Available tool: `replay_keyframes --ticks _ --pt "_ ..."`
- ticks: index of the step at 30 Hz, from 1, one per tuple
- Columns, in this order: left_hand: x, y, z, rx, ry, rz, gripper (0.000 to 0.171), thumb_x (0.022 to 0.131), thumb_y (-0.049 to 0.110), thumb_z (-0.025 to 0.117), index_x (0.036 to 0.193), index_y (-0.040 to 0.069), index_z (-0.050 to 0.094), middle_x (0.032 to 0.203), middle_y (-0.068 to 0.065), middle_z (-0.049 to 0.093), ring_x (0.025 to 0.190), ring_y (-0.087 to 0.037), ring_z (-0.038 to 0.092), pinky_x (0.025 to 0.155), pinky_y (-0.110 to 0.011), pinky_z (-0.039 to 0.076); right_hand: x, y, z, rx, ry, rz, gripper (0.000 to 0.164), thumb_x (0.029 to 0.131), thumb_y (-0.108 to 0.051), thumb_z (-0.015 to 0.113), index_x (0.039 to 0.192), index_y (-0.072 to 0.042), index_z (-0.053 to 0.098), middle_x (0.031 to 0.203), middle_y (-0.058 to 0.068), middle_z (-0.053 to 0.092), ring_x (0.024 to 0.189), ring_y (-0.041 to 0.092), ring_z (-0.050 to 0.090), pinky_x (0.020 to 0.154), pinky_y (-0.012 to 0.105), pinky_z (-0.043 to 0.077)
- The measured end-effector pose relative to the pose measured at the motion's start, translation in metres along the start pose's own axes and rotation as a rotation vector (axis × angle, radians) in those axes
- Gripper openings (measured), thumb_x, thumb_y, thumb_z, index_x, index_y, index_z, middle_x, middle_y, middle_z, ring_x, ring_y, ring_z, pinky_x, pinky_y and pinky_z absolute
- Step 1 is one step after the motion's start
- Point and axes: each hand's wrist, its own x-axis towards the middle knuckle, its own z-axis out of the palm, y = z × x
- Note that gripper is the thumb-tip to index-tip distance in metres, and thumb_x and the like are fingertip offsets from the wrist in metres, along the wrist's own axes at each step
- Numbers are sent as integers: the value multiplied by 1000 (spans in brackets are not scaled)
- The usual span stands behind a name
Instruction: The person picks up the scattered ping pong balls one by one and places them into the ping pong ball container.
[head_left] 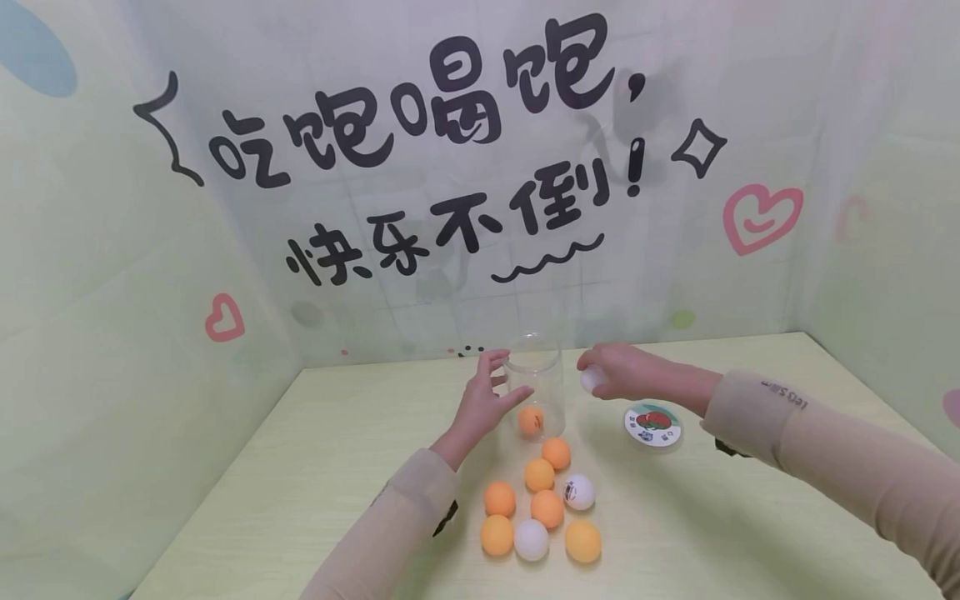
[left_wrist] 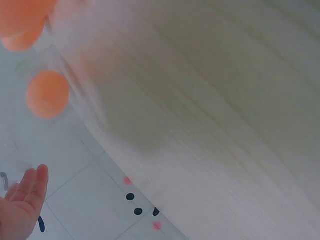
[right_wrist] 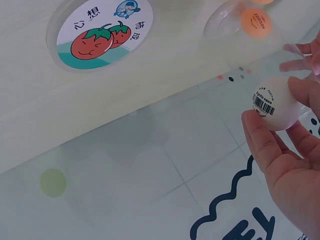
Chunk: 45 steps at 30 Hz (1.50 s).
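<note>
Right hand [head_left: 633,372] pinching a white ball [head_left: 592,381], partly finger-hidden, just beside the clear jar [head_left: 546,383], left hand [head_left: 483,402] at its side, fingers spread, contact unclear, orange ball [head_left: 531,422] inside, left wrist view cropping another ball [left_wrist: 22,15].

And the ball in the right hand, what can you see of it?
The white ball is round and smooth, plastic-looking, with a black barcode and small print on the side facing the right wrist camera. The right hand holds it between thumb and fingers. It is raised off the table, right of the clear container, with a gap between them in the head view.
</note>
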Motion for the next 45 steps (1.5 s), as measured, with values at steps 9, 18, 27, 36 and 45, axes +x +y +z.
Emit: replay_keyframes --ticks 9,18,27,36,45 --pt "0 -1 0 -15 -9 -5 63 81 26 70 131 17 33 139 -16 38 116 -36 51 90 -47 45 3 2 -20 -13 62 -19 28 76 -2 66 103 4 62 92 14 61 80 24 54 73 38 48" --pt "0 -1 0 -19 -10 -11 63 81 27 70 131 17 33 139 -16 38 116 -35 51 89 -47 46 10 7 -33 -35 130 -12 29 76 -3 66 103 6 61 91 17 61 79 27 55 74 42 48" --pt "0 -2 0 -24 -10 -11 63 80 27 71 131 18 33 139 -16 38 117 -35 50 91 -49 44 18 7 -43 -23 172 50 34 78 -4 63 110 7 59 102 22 61 87 31 55 79 45 47" --pt "0 -3 0 -28 -7 -4 63 80 28 70 130 18 33 139 -16 39 116 -35 51 91 -49 44 26 2 -45 0 212 49 36 80 -5 62 113 7 57 105 22 61 89 31 55 80 43 47" --pt "0 -3 0 -28 -5 5 63 80 28 70 130 18 33 138 -16 39 115 -36 51 90 -48 45 33 -11 -44 13 216 35 38 80 -5 64 115 6 57 109 21 60 94 32 55 82 43 47"
